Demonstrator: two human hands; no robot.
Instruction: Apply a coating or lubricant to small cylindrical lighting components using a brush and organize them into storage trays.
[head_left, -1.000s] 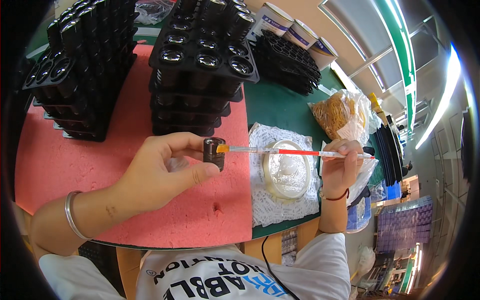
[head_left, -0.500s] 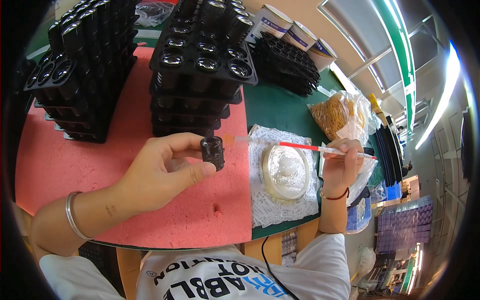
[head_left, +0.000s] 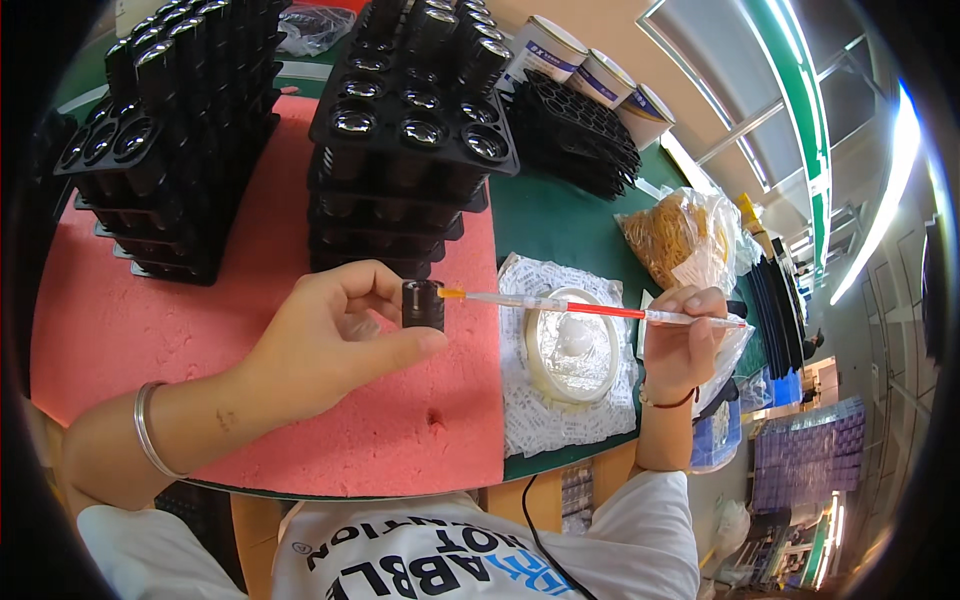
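Note:
My left hand grips a short black ribbed cylinder between thumb and fingers, held up over the pink foam mat. In my right hand is a thin paintbrush with a red and clear handle, pinched near its rear end. Its yellowish bristle tip meets the upper right rim of the cylinder. Below the brush, a round shallow dish with a whitish, shiny content and a pale lump in its middle rests on a printed white sheet.
Stacked black trays holding glossy-topped black cylinders stand at the back left and back centre. Behind are empty black trays and several white cans. A clear bag of yellowish bands lies at the right on the green table.
The brush has come slightly down, its tip now at the cylinder's rim. The cylinder has turned and stands more upright in my left hand.

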